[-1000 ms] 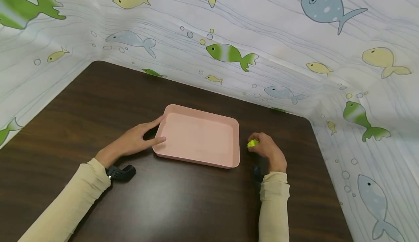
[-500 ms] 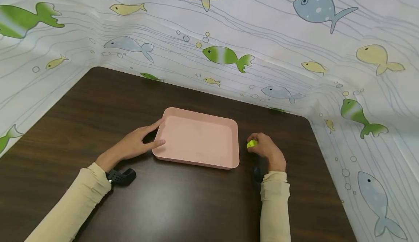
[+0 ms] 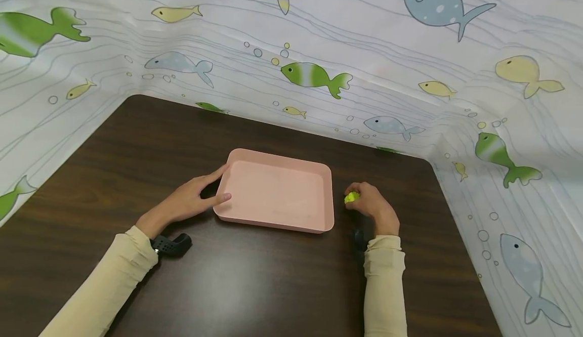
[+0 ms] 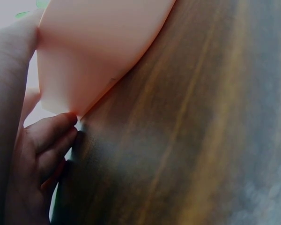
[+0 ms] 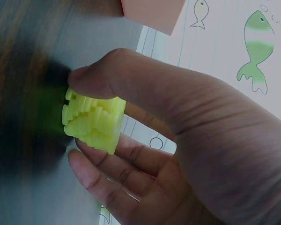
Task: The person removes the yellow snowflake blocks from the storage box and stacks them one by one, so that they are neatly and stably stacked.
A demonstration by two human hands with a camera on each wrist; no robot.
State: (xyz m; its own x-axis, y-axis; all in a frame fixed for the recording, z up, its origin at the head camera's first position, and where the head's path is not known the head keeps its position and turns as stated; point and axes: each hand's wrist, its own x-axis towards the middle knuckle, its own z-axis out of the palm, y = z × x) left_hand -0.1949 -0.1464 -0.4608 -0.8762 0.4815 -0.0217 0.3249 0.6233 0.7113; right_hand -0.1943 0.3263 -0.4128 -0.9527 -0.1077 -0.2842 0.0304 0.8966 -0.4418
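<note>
A shallow pink rectangular tray [image 3: 278,195] lies on the dark wood-grain table. At its left end is my left hand [image 3: 189,198], thumb over the rim and the other fingers along the outside. The left wrist view shows curled fingers [image 4: 51,133] at the tray's lower corner [image 4: 98,51]. To the right of the tray, my right hand [image 3: 371,205] pinches a small bright yellow ridged plastic piece [image 5: 93,119] between thumb and fingers, close over the table. One side of the piece is flat and the other has stepped ridges; the fingers hide part of it.
White sheeting [image 3: 255,64] printed with fish stands around the back and both sides of the table [image 3: 255,286]. A black wrist strap [image 3: 172,246] sits by the left sleeve, and a dark one [image 3: 359,239] by the right.
</note>
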